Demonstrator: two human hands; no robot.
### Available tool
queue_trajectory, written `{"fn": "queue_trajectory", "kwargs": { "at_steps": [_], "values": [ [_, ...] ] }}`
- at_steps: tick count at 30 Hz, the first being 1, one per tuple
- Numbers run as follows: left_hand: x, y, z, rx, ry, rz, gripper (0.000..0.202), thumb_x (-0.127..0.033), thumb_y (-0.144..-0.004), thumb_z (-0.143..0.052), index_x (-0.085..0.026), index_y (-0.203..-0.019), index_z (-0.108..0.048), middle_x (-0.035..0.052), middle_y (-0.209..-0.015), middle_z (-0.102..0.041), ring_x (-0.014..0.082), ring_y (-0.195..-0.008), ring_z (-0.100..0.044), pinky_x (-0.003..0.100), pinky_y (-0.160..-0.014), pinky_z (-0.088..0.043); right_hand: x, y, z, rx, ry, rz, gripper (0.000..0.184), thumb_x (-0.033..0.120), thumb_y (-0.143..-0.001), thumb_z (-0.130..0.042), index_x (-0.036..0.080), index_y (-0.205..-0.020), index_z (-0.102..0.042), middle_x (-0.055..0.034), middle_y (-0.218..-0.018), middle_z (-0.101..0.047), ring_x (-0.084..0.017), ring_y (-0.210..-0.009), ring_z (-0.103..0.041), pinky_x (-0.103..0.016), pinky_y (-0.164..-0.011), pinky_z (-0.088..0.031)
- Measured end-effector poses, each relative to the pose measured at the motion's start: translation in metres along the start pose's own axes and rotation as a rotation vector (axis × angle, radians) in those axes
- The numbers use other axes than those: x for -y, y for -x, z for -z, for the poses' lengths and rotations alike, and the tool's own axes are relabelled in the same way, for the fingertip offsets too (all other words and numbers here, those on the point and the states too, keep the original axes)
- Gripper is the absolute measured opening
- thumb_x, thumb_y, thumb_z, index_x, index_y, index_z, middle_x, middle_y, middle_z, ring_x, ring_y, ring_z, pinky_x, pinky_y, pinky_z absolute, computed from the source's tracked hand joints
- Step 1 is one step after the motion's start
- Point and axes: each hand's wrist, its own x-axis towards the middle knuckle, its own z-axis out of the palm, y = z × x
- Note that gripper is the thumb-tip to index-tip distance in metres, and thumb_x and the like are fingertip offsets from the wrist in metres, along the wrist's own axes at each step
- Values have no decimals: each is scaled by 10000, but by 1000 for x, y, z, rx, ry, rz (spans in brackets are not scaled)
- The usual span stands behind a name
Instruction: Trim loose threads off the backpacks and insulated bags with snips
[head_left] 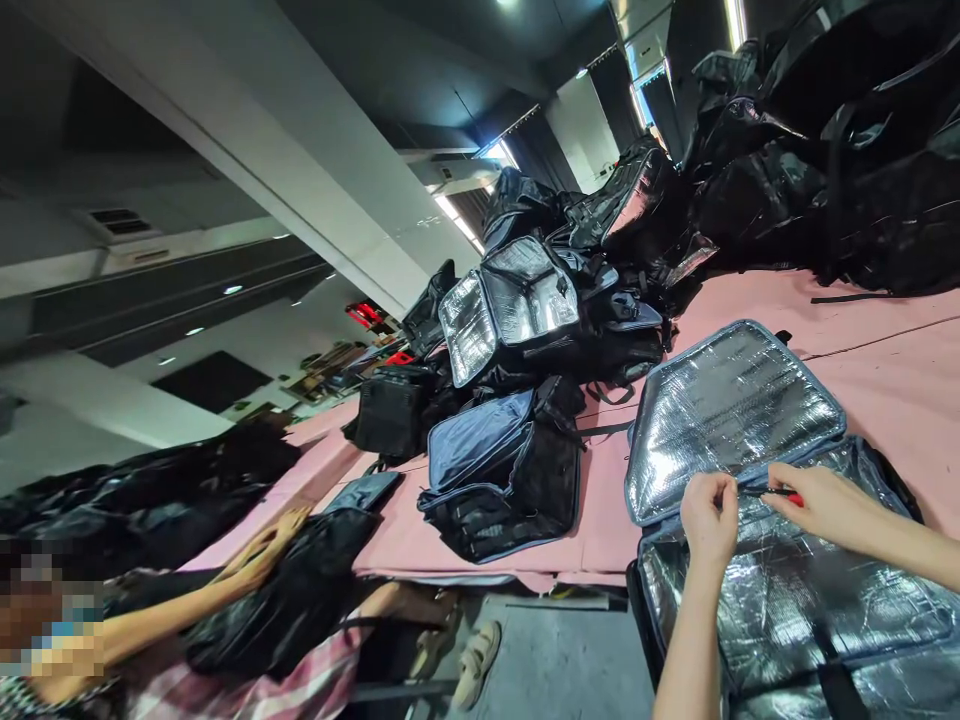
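An insulated bag with a shiny silver lining (795,590) lies open on the pink-covered table, its silver lid (739,400) folded back. Over the seam between lid and body, my left hand (709,518) is closed with fingertips pinched; what it grips is hidden. Close beside it, my right hand (814,497) is closed around a slim black tool with a red end (795,499). The tool's thin dark tip points toward my left hand. Its exact kind is too small to make out. A dark strap (836,675) lies across the lining nearer to me.
A black bag with blue-grey trim (502,480) stands left of the open one. Behind it, another silver-lined bag (529,290) gapes open on a pile. More black bags (825,190) are heaped at the back right. A co-worker's arm (187,610) rests over a black bag at left.
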Motion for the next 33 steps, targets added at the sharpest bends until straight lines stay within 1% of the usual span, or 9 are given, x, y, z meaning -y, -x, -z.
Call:
{"fn": "queue_trajectory", "kwargs": {
  "at_steps": [5, 8, 11, 14, 17, 19, 23, 27, 33],
  "values": [
    [-6, 7, 6, -29, 73, -41, 202, -244, -862, -491, -183, -753, -648, 40, -734, -632, 160, -739, -561, 274, -689, -419, 3, -5, 6, 2, -34, 15, 204, 410, -834, -408, 229, -788, -490, 3, -639, -575, -197, -611, -532, -289, -575, -326],
    [-14, 21, 6, -73, 250, 38, 341, -363, -893, -463, -180, -660, -630, 44, -677, -617, 162, -707, -558, 281, -688, -420, -6, -4, 10, -25, -109, 15, 289, 482, -868, -378, 231, -805, -508, 6, -691, -610, -181, -640, -553, -290, -614, -389],
    [-22, 34, -6, -13, 540, 360, 538, -582, -855, -466, -167, -538, -595, 31, -523, -555, 129, -520, -498, 263, -557, -386, -19, -2, 13, -149, -202, -21, 376, 570, -883, -378, 233, -831, -537, -7, -704, -629, -186, -652, -576, -294, -626, -427],
    [-26, 35, -24, 29, 846, 759, 625, -741, -697, -558, -123, -654, -650, 27, -534, -577, 83, -403, -440, 224, -437, -300, -29, -1, 11, -215, -230, -44, 389, 596, -878, -408, 243, -875, -572, -7, -704, -634, -196, -644, -589, -309, -630, -448],
    [-27, 28, -37, -65, 1023, 937, 679, -738, -541, -694, -94, -756, -670, 52, -643, -633, 70, -425, -485, 195, -426, -305, -34, -3, 9, -317, -190, 56, 381, 561, -883, -409, 249, -967, -612, -39, -965, -658, -219, -865, -616, -332, -769, -473],
    [-28, 24, -43, -154, 1077, 966, 656, -671, -462, -781, -91, -750, -672, 62, -675, -649, 70, -449, -503, 188, -433, -329, -37, -7, 9, -363, -112, 113, 387, 516, -892, -390, 241, -1024, -628, -56, -1075, -626, -221, -964, -593, -339, -825, -466],
    [-26, 26, -52, -280, 1117, 914, 555, -566, -435, -837, -101, -697, -683, 53, -666, -654, 59, -467, -482, 182, -444, -345, -42, -19, 9, -299, 58, 137, 385, 457, -891, -366, 247, -1028, -658, -52, -1038, -631, -233, -962, -565, -391, -843, -434],
    [-19, 32, -63, -329, 1132, 853, 485, -535, -481, -830, -112, -681, -702, 43, -645, -657, 49, -498, -466, 169, -484, -350, -46, -29, 6, -253, 119, 135, 335, 460, -865, -403, 295, -921, -689, -25, -1012, -656, -269, -972, -549, -452, -827, -380],
    [-10, 34, -71, -339, 1141, 832, 433, -502, -529, -822, -116, -698, -722, 50, -655, -673, 68, -539, -494, 183, -539, -359, -44, -33, 2, -178, 151, 150, 320, 458, -865, -409, 306, -881, -690, -18, -1004, -669, -249, -952, -554, -428, -800, -354]
  ]
}}
